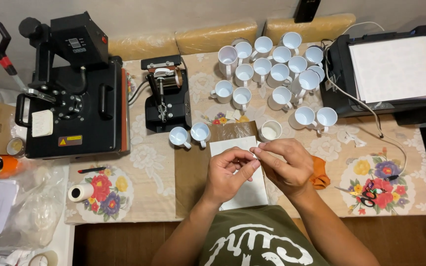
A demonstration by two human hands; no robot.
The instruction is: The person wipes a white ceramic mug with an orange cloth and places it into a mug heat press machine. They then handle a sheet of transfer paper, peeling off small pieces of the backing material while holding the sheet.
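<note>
**Q:** What do the two hands hold in this view from the head camera?

**A:** The left hand (229,172) and the right hand (284,165) meet above a white sheet of paper (245,189) that lies on a brown mat (191,182) near the front edge of the table (149,194). The fingertips of both hands are pinched together on a small, pale scrap, possibly tape (255,152); it is too small to identify with certainty. Neither hand is spread open; the remaining fingers are curled loosely inward.

**Q:** What surrounds the hands?

**A:** Just beyond the sheet stand three white mugs (200,132), two to the left and one to the right. A larger cluster of mugs (272,69) occupies the rear middle of the table. An orange cloth (320,173) lies just beside the right hand. Scissors (368,194) with red and black handles rest well to the right, on a floral patch of the tablecloth.

**Q:** And the machines?

**A:** A large black flat press (75,103) sits at the left. A smaller mug press (166,93) stands between it and the mug cluster. A black printer (338,83) carrying white paper occupies the right rear corner. A white roll (81,192) lies near the front left of the table.
</note>
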